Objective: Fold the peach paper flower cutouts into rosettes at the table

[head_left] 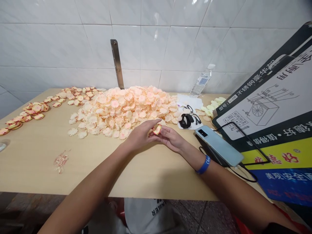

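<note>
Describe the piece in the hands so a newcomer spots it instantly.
On the table, find the pale-pink pile. Just in front, one small piece is held between the left hand and right hand. Its red-marked yellow edge sets it apart from the paler pile.

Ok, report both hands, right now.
Left hand: closed around a red-edged flower piece.
Right hand: closed, holding the same piece's near edge.

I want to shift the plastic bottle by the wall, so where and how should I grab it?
Probably around the labelled middle of the bottle, coming from the front with your right hand once it's free. The body is slim and its near side faces you, while the tiled wall rises close behind and flower-shaped pieces lie left.
</note>
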A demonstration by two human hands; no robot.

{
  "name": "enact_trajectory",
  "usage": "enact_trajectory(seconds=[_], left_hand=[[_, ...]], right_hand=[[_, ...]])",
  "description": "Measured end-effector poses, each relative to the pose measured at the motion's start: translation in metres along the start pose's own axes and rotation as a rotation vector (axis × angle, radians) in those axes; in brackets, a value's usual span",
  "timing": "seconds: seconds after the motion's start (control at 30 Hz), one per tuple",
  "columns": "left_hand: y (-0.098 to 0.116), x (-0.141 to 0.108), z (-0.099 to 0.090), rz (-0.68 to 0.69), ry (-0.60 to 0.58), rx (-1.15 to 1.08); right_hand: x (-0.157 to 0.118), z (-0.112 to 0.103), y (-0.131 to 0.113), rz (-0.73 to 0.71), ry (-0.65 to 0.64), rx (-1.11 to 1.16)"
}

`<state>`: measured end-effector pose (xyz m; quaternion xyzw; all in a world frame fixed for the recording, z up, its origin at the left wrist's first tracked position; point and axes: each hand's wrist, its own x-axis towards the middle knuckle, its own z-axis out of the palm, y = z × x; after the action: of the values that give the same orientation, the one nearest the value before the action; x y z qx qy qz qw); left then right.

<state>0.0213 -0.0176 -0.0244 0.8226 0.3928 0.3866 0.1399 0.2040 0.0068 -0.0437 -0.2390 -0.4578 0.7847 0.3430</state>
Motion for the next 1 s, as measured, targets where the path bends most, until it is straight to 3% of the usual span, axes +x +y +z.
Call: enact_trajectory(seconds=[0.17,0.43,0.6,1.0], left_hand=[[-0.006,0.002,-0.003,0.036,-0.001,0.053],[0.007,0.002,0.004,0.101,-0.098,0.086],[0.004,-0.001,0.012,0.093,-0.030,0.172],[-0.006,0.000,0.004,0.022,0.118,0.133]], right_hand=[[0.001,-0.003,0.001,0.023,0.022,0.001],[0.004,0.006,0.006,-0.007,0.167,-0.141],[0.008,0.003,0.011,-0.093,0.172,-0.185],[-0.001,0.002,0.000,-0.059,0.066,-0.035]])
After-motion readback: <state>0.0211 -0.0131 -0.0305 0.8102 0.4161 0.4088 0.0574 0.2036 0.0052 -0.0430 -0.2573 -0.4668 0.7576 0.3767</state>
